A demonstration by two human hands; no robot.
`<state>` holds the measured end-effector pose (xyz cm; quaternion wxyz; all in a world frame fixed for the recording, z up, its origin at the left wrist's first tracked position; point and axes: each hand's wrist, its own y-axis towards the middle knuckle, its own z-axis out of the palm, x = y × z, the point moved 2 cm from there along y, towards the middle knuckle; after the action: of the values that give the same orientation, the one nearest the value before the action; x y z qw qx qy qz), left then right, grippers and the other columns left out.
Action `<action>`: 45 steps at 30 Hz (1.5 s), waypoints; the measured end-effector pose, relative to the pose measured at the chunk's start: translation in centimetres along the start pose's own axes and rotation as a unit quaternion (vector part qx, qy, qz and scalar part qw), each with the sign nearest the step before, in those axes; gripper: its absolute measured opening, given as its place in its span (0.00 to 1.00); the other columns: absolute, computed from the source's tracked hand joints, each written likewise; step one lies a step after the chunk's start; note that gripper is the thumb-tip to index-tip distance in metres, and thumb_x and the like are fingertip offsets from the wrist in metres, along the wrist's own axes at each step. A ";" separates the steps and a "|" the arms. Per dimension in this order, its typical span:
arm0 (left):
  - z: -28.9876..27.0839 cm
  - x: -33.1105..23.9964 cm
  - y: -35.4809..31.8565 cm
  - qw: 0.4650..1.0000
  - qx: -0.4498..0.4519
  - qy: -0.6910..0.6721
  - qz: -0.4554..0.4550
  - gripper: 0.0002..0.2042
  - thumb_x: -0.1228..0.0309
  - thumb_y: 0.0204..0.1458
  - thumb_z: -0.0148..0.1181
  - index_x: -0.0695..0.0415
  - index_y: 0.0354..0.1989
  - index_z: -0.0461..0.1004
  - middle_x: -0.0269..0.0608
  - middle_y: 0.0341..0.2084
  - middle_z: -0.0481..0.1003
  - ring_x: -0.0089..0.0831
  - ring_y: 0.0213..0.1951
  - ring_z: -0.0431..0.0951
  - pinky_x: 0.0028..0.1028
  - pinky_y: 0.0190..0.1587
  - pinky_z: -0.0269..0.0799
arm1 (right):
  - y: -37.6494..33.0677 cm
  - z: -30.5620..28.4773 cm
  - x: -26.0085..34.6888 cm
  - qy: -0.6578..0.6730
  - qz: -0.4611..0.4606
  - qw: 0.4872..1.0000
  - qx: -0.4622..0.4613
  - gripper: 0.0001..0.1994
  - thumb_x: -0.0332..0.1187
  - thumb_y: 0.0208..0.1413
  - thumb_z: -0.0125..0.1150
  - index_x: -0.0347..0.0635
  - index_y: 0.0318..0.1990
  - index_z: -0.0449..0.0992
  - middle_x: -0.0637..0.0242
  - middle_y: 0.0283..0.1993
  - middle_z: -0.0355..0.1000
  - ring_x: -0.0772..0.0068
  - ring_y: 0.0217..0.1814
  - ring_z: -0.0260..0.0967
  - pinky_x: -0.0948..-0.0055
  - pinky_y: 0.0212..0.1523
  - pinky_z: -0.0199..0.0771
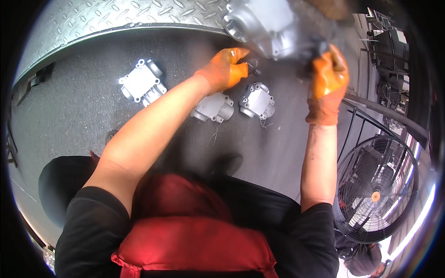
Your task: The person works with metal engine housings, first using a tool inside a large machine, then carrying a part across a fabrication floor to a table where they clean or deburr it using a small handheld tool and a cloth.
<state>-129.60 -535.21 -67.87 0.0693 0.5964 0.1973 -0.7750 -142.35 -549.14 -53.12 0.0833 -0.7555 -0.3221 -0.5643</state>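
A large silver-grey metal casting (266,25) with a round toothed-looking opening fills the top centre, partly blurred. My left hand (227,69), in an orange glove, is just below and left of it. Its thumb and fingers close toward a small dark piece (254,68) whose kind I cannot make out. On the casting's right side, my right hand (330,74), also gloved in orange, has curled fingers beside a dark blurred part (320,47). What that hand grips is unclear. Below my left hand lie two grey castings, one (213,107) partly behind my forearm and another (257,101).
Farther left lies another grey casting (141,81) on the dark surface (74,102). A diamond-plate metal edge (116,16) curves along the top left. At right stand a large round caged fan (376,196) and dark rails (384,111). Another person (364,262) is at the lower right.
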 end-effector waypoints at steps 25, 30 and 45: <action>1.7 -3.5 -1.2 0.923 0.198 -0.308 -0.117 0.13 0.61 0.61 0.57 0.55 0.47 0.78 0.27 0.37 0.76 0.16 0.39 0.71 0.23 0.46 0.67 | -6.4 -0.6 -3.5 -0.348 -0.346 0.868 0.076 0.14 0.27 0.34 0.66 0.43 0.33 0.76 0.61 0.30 0.71 0.53 0.34 0.71 0.58 0.43 0.73; 4.2 -3.2 -1.6 0.936 0.157 -0.315 -0.018 0.12 0.63 0.61 0.56 0.55 0.47 0.77 0.27 0.37 0.76 0.16 0.40 0.73 0.21 0.45 0.69 | -7.5 1.2 -3.9 -0.411 -0.371 0.828 0.092 0.15 0.32 0.30 0.69 0.45 0.31 0.76 0.65 0.27 0.66 0.56 0.31 0.68 0.57 0.41 0.71; 6.5 -3.5 -0.4 0.930 0.048 -0.349 -0.100 0.05 0.69 0.61 0.54 0.51 0.39 0.77 0.30 0.33 0.80 0.23 0.35 0.80 0.22 0.34 0.75 | -6.9 -2.7 -0.6 -0.257 -0.079 0.962 0.058 0.19 0.31 0.49 0.65 0.31 0.47 0.74 0.53 0.38 0.76 0.60 0.36 0.75 0.67 0.40 0.74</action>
<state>-134.58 -537.77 -63.12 0.0277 0.2678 0.1819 -0.9457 -148.60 -545.36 -54.29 -0.0036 -0.8411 -0.4234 -0.3366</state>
